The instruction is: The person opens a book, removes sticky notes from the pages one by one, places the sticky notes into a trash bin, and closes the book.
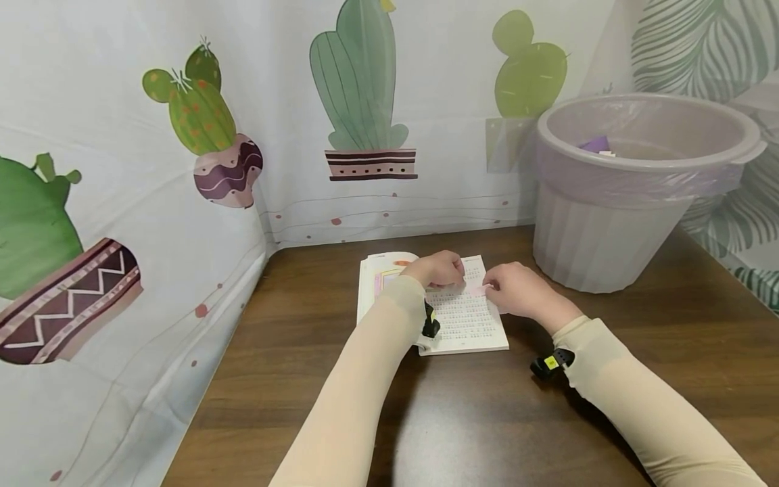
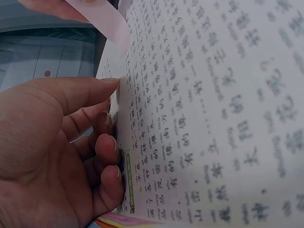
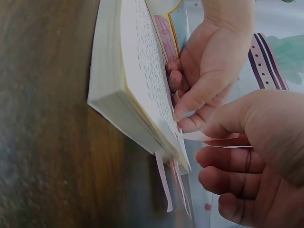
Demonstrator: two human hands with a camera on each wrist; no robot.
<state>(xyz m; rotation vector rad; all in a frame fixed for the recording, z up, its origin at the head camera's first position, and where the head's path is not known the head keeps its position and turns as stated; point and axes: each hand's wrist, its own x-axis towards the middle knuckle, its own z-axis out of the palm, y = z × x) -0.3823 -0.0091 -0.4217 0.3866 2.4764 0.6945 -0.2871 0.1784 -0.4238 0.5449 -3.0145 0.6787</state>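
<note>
An open book [image 1: 464, 328] lies on the table, its right page printed with lines of characters. My right hand [image 1: 517, 289] pinches a pink paper strip [image 2: 107, 23] between thumb and fingers, just off the page's right side. The strip's far end lies against the page in the right wrist view. On the upper part of that page rests my left hand [image 1: 439, 268], its fingers loosely bent and the thumb tip touching the paper near the strip. More pink strips [image 3: 163, 183] stick out from the book's page edges in the right wrist view.
A brown wooden table [image 1: 292, 379] carries the book. At the back right stands a lined grey bin [image 1: 599, 230] with a purple item [image 1: 595, 144] inside. A white curtain [image 1: 450, 196] with printed cacti hangs behind and along the left.
</note>
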